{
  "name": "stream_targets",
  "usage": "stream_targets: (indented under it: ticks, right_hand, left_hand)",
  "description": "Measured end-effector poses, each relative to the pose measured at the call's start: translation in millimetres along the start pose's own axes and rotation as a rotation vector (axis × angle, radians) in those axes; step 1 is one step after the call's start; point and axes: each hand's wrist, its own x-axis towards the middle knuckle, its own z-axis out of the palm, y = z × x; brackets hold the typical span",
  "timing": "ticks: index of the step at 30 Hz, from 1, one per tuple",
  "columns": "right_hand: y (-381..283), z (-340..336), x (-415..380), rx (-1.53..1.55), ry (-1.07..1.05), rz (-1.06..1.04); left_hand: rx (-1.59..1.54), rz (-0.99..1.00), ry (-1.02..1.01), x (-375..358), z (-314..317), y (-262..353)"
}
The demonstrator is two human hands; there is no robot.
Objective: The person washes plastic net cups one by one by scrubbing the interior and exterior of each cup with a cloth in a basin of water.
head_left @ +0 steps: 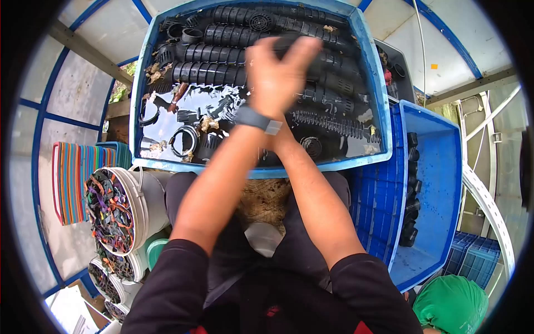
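Note:
My left hand, a watch on its wrist, is over the light-blue tub and smeared by motion. Between its thumb and fingers is a dark, rounded plastic piece, which looks like one of the black net pots. My right hand is mostly hidden behind the left; only its wrist shows, crossed beneath the other. Long stacks of black net pots lie in dark water inside the tub. Loose pots and rings sit near its front side, with pale debris among them.
Blue crates stand at the right, with black pots along the inside of one. White buckets filled with colourful scraps are at the left, beside a stack of coloured trays. A green bag lies at the lower right.

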Motion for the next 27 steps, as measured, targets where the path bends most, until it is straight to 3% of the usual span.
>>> stream_targets:
  ticks: [1,2,3,4,5,7,9,11,12,13,14,15,17,19,20,22,24,25,27]
  right_hand:
    - [58.4,33.0,-6.0,0.180,0.018,0.071]
    - [33.3,28.1,-2.3,-0.053,-0.073,0.050]
    - [5.2,19.7,1.2,-0.290,-0.161,0.027]
    - [0.6,20.3,0.2,-0.287,-0.186,0.039]
    - [-0.5,21.5,-1.5,-0.251,-0.173,0.076]
    - [-2.1,17.1,-1.7,-0.283,-0.186,0.061]
    - [-2.6,9.0,0.2,-0.275,-0.196,0.064]
    - [7.4,3.8,1.1,-0.308,-0.200,0.020]
    - [31.4,8.8,0.1,-0.181,-0.142,-0.097]
    - [62.8,19.4,-5.5,-0.055,-0.086,-0.217]
    - [87.7,40.2,-13.7,0.391,-0.020,0.177]
    - [40.8,11.3,-3.8,-0.042,-0.149,0.110]
    - [29.3,8.2,3.2,-0.233,-0.263,0.144]
    - [18.4,8.0,7.7,-0.313,-0.346,0.207]
    - [15.7,10.2,8.8,-0.391,-0.432,0.266]
    - [24.4,23.9,9.5,-0.433,-0.433,0.310]
    - [24.4,26.4,12.0,-0.470,-0.458,0.380]
    - [27.9,26.5,11.8,-0.466,-0.461,0.378]
    - [35.5,27.7,13.3,-0.465,-0.259,0.492]
  left_hand:
    - [-0.037,-0.007,-0.181,-16.7,38.1,11.1]
    - [-0.376,-0.192,-0.773,-29.9,56.2,52.1]
    - [-0.348,0.002,-0.516,-77.3,97.6,65.0]
    - [-0.360,0.122,-0.518,-110.3,117.6,85.6]
    - [-0.392,0.056,-0.684,-128.1,133.2,92.7]
    - [-0.117,0.135,-0.838,-123.2,126.7,91.2]
    - [0.285,0.372,-0.737,-92.2,113.1,56.1]
    - [0.679,0.376,-0.640,-44.5,101.6,10.8]
    - [0.827,0.385,-0.574,-21.3,96.1,-18.9]
    - [0.927,0.294,-0.633,1.1,86.8,-39.6]
    - [0.973,0.255,-0.661,15.9,81.7,-65.5]
    - [1.020,0.214,-0.688,26.0,76.4,-86.4]
    - [1.003,0.141,-0.891,39.3,63.5,-97.6]
    - [1.024,0.216,-0.887,43.9,54.7,-108.4]
    - [0.939,0.114,-0.861,48.4,52.6,-113.1]
    - [0.763,-0.088,-0.769,57.4,36.7,-103.7]
    - [0.542,-0.113,-0.591,60.4,2.0,-94.0]
    - [0.451,-0.244,-0.595,59.1,-23.5,-78.6]
    - [0.347,-0.377,-0.514,46.0,-75.8,-73.4]
